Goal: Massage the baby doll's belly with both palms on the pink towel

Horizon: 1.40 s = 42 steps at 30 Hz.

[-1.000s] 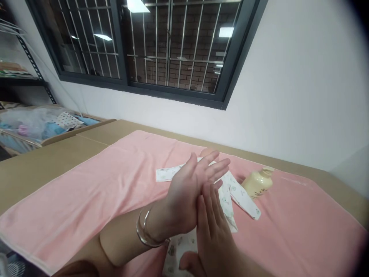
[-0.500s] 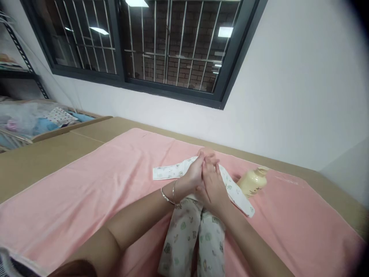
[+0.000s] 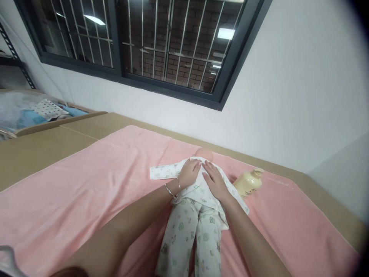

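A baby doll dressed in a white printed top and matching trousers lies on a pink towel. Its smooth, skin-toned head shows beyond the collar. My left hand, with bangles at the wrist, rests flat on the left side of the doll's upper body. Beside it, my right hand lies with fingers outstretched on the right side. Neither hand grips anything. One sleeve stretches out to the left. The doll's feet are out of view.
A pale yellow bottle lies tilted on the towel, right of the doll. Tan tabletop borders the towel. Behind stand a white wall and a barred, dark-framed window. At the left a wooden-edged bin holds cloths and plastic.
My hands were pressed together above the doll; they have parted and come down flat onto its top. The view has shifted slightly.
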Motion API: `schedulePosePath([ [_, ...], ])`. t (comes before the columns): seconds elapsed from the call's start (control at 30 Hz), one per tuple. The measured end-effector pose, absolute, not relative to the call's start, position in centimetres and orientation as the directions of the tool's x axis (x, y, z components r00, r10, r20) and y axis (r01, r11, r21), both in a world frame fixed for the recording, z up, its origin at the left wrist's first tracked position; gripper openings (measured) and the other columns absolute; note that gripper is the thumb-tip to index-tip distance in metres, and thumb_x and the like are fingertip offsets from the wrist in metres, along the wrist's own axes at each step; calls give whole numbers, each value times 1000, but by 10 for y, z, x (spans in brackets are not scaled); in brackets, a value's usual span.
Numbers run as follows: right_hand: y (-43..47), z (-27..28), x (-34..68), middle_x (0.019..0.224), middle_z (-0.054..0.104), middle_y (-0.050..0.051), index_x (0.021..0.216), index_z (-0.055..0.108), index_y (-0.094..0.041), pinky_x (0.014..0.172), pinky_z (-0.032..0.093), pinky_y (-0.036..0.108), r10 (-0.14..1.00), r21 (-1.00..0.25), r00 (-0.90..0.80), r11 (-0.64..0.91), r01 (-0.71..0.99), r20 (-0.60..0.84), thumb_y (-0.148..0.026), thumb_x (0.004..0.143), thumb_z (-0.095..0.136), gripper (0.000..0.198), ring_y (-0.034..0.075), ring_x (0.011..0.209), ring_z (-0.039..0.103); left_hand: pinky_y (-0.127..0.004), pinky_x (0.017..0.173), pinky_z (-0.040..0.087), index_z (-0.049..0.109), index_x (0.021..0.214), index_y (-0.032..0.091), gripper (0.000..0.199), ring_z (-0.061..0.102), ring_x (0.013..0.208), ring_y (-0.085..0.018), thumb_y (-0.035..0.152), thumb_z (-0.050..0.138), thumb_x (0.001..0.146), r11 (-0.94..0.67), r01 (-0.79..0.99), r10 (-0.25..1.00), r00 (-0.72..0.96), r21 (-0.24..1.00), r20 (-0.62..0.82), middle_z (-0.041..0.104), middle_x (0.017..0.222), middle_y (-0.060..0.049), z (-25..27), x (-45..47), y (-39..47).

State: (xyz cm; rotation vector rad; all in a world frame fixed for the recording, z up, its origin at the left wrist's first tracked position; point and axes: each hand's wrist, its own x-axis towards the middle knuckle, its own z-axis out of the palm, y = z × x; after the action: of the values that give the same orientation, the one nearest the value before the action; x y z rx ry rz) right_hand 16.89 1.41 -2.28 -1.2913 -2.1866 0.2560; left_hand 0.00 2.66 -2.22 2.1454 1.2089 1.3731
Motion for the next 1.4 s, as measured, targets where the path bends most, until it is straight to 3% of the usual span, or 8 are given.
schedulePosePath([
  [0.2, -10, -30, 143, 152, 28, 28, 147, 30, 6, 116, 21, 53, 971, -376, -26, 116, 919, 238, -51, 96, 33, 77, 39, 145, 21, -40, 110, 38, 64, 114, 19, 39, 58, 115, -20, 33, 30, 102, -557, 545, 793, 126, 627, 595, 67, 122, -7, -27, 0, 29],
  [0.33, -25, -25, 129, 158, 21, 20, 149, 30, 0, 119, 12, 52, 908, -244, -271, 355, 902, 321, -39, 96, 36, 66, 35, 148, 7, -41, 109, 39, 61, 119, 14, 40, 57, 118, -22, 33, 31, 101, -526, 578, 804, 98, 624, 587, 66, 124, -11, -31, -1, 31],
  [0.47, 0, -18, 157, 155, 34, 4, 148, 39, -23, 121, 10, 50, 786, -316, -545, 617, 721, 293, -42, 100, 30, 53, 23, 148, 19, -41, 107, 41, 61, 118, 16, 40, 58, 115, -22, 33, 29, 101, -524, 584, 797, 80, 620, 598, 66, 122, -10, -30, -1, 30],
  [0.7, 3, -27, 162, 146, 42, 24, 143, 42, 0, 115, 27, 51, 915, -337, -169, 299, 893, 366, -44, 99, 29, 64, 32, 141, 34, -41, 104, 43, 62, 117, 17, 40, 59, 113, -22, 33, 29, 101, -526, 584, 794, 76, 619, 604, 67, 120, -10, -29, -1, 29],
  [0.83, -18, -20, 137, 152, 36, 17, 146, 40, -5, 118, 20, 50, 846, -227, -385, 484, 845, 369, -31, 97, 34, 56, 31, 145, 25, -41, 104, 43, 63, 111, 17, 41, 60, 109, -22, 33, 27, 102, -526, 564, 797, 65, 637, 601, 69, 115, -10, -29, -2, 28],
  [0.97, -5, -12, 145, 151, 41, 3, 144, 45, -24, 120, 13, 52, 747, -298, -570, 661, 688, 342, -31, 99, 30, 48, 23, 146, 25, -39, 96, 46, 64, 96, 18, 44, 63, 96, -21, 33, 23, 103, -528, 555, 795, 57, 643, 603, 70, 99, -8, -26, -2, 27],
  [1.17, 20, -21, 168, 155, 33, 11, 145, 44, -17, 119, 17, 48, 895, -409, -295, 419, 811, 333, -46, 100, 28, 56, 23, 146, 26, -37, 96, 46, 64, 96, 18, 42, 63, 99, -21, 33, 25, 103, -542, 563, 789, 85, 623, 609, 70, 102, -8, -22, -1, 24],
  [1.4, -7, -16, 151, 139, 47, 28, 138, 45, 3, 112, 27, 47, 935, -204, -111, 188, 961, 336, -44, 100, 23, 64, 34, 136, 39, -41, 107, 42, 61, 119, 15, 34, 57, 118, -24, 27, 40, 96, -468, 637, 825, 68, 612, 560, 65, 125, -11, -27, -1, 28],
])
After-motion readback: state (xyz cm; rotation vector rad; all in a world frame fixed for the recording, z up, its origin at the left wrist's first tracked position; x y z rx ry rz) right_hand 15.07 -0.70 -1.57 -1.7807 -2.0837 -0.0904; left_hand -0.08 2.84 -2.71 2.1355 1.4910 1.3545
